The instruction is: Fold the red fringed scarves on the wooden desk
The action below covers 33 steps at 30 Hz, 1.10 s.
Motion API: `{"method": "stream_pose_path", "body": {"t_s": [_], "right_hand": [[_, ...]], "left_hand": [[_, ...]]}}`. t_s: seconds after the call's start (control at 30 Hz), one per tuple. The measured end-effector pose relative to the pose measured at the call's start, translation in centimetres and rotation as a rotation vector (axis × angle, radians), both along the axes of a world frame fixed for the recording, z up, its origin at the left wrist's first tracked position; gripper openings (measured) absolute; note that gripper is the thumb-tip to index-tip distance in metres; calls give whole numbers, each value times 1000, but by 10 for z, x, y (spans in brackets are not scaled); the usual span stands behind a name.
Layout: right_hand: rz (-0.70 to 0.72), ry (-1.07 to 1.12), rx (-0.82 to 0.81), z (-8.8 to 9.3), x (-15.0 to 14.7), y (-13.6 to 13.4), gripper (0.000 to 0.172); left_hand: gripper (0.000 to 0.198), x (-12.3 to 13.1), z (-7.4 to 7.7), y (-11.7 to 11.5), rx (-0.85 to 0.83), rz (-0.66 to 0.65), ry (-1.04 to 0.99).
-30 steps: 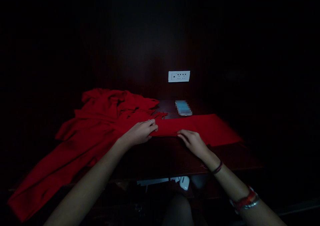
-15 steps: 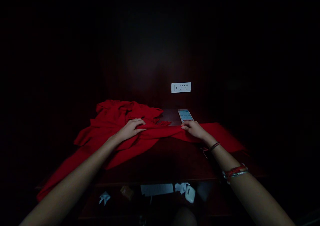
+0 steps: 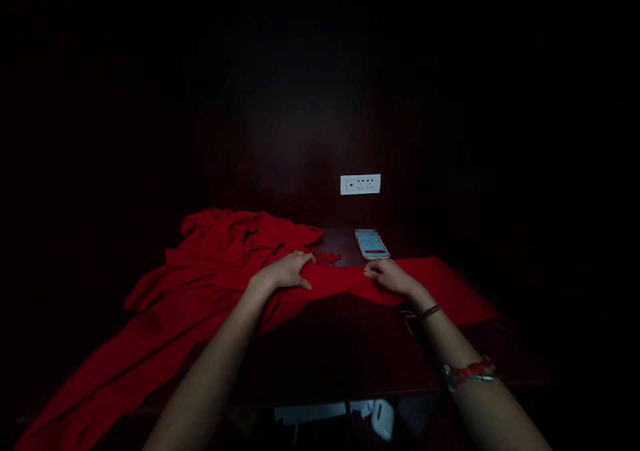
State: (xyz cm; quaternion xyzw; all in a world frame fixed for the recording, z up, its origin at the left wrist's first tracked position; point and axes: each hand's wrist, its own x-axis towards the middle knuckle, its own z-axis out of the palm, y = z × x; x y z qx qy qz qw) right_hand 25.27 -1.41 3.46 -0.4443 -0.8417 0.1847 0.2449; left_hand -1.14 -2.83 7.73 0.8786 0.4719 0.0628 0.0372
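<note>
A large red scarf [image 3: 200,298] with a fringed edge is spread across the dark table, bunched up on the left and flatter on the right. My left hand [image 3: 287,271] rests on its middle part, thumb and fingers apart against the fabric. To the right, my right hand [image 3: 390,276] pinches the scarf's upper edge between thumb and fingertips. Between the two hands runs a narrow, fairly smooth strip of the cloth. Its left end hangs down over the table's front edge.
Just beyond my right hand lies a phone [image 3: 374,244] with a lit screen. A white wall socket [image 3: 360,184] is on the dark wall behind. Beneath the tabletop, a shelf holds papers [image 3: 313,412] and a white rounded case [image 3: 383,419]. The surroundings are very dark.
My left hand has slid right along the scarf, closer to my right hand, which keeps its pinch. The view has tilted up a little, so less of the lower shelf shows.
</note>
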Motion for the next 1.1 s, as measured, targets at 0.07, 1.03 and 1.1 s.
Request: {"method": "stream_pose_path", "body": {"t_s": [0.07, 1.03, 1.1], "right_hand": [[-9, -15, 17, 0, 1, -3, 17], [149, 64, 427, 11, -42, -35, 10], [144, 40, 434, 10, -42, -34, 11]], "left_hand": [[43, 6, -8, -2, 17, -60, -39], [15, -1, 12, -30, -34, -209, -111], [17, -2, 12, -28, -33, -223, -94]]}}
